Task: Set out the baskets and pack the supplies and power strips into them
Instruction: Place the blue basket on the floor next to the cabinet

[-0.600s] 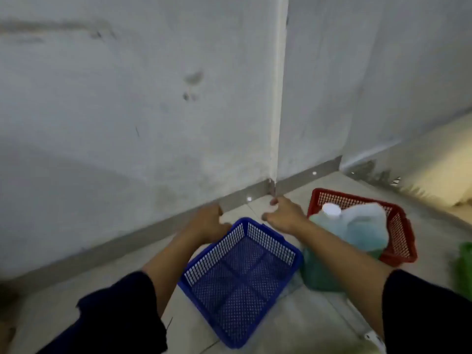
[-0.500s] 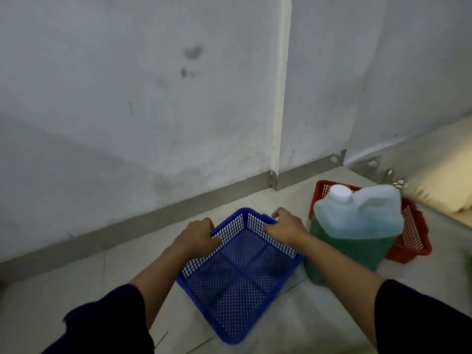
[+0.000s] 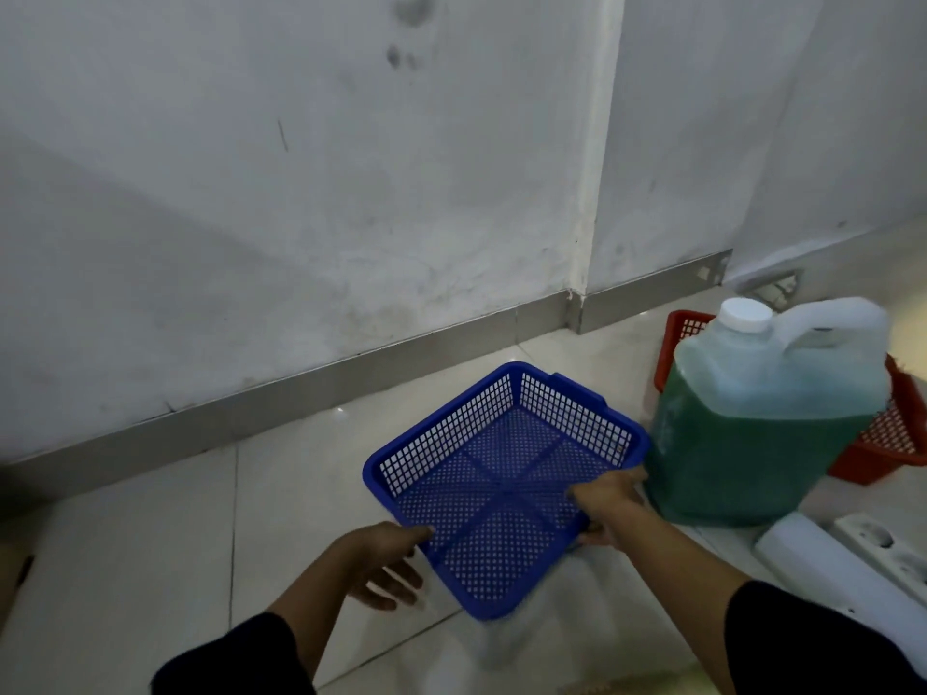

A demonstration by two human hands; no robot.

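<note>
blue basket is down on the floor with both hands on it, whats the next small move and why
Probably let go of the blue basket and reach the right hand to the white power strip lying just right of it. The basket sits flat on the tile and holds nothing, while the left hand only touches its near rim.

Pretty dim, cool light overall, a small glare spot on the floor tiles, soft shadow across the wall, and wide-angle bending plus blur near the bottom edge.
</note>
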